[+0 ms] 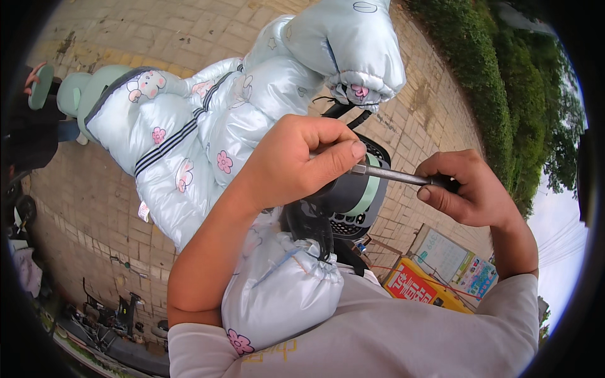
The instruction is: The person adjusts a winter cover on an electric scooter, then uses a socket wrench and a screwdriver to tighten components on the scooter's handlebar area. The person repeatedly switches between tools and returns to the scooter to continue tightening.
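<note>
My left hand [309,157] is closed in a pinch at one end of a long metal screwdriver-like tool [394,174]. Around its dark far end the fingers of my right hand [463,189] are curled. The tool lies nearly level between both hands, and its tip is partly hidden by my left thumb. Below it sits a dark rounded housing with a mint-green band [367,195], part of a scooter, next to a black perforated basket [353,225]. A shiny pale-blue quilted scooter cover [189,148] with pink flowers and dark stripes spreads to the left.
A padded sleeve of the cover [280,296] lies against my shirt. At the right stand a yellow-and-red sign box [409,281] and a pale board [444,252]. Parked two-wheelers [107,321] are at lower left, a person's foot [82,137] at far left, and hedges [466,63] beyond the brick pavement.
</note>
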`<act>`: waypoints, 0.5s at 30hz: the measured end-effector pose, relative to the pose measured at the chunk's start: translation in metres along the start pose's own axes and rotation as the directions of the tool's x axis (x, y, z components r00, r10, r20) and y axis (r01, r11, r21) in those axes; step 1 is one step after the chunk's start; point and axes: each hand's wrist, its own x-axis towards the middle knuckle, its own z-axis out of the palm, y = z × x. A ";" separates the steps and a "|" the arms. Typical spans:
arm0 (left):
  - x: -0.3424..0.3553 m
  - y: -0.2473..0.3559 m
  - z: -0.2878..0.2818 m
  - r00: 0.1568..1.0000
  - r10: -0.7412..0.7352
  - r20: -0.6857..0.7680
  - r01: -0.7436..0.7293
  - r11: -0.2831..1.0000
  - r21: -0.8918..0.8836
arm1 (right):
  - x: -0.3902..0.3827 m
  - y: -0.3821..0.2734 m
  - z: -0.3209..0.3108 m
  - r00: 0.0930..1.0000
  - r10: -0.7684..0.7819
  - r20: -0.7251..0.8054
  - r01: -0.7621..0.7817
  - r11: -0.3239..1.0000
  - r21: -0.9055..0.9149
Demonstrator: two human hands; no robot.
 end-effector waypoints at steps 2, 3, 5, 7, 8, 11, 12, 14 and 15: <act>0.002 0.001 -0.001 0.999 -0.007 0.033 0.008 0.999 -0.033 | -0.015 -0.004 0.020 0.999 0.028 -0.029 -0.026 0.998 0.065; 0.002 0.001 -0.002 0.999 -0.013 0.052 0.016 0.999 -0.048 | -0.023 -0.006 0.034 0.995 0.085 -0.052 -0.079 0.991 0.105; 0.001 0.001 -0.005 0.993 -0.031 0.112 0.038 0.998 -0.055 | -0.033 -0.006 0.050 0.988 0.117 -0.102 -0.101 0.983 0.153; 0.000 -0.001 -0.005 0.994 0.000 0.112 0.003 1.000 -0.030 | -0.036 -0.002 0.053 0.989 0.131 -0.074 -0.117 0.980 0.163; -0.002 -0.002 -0.003 0.995 0.042 0.090 -0.043 0.999 0.001 | -0.033 -0.001 0.050 0.992 0.119 -0.051 -0.109 0.980 0.164; -0.003 -0.006 0.008 0.998 0.027 -0.050 -0.027 1.000 0.003 | 0.001 0.017 0.020 0.989 -0.103 -0.104 0.090 0.989 -0.121; -0.002 -0.008 0.011 0.994 -0.001 -0.109 0.000 1.000 -0.009 | 0.017 0.022 0.010 0.965 -0.203 -0.168 0.174 0.970 -0.171; 0.001 -0.008 0.016 0.976 0.102 -0.194 -0.106 0.994 -0.014 | 0.037 0.028 -0.012 0.932 -0.347 -0.108 0.309 0.913 -0.267; 0.003 -0.008 0.015 0.971 0.107 -0.214 -0.118 0.992 -0.041 | 0.040 0.027 -0.017 0.935 -0.344 -0.087 0.296 0.892 -0.341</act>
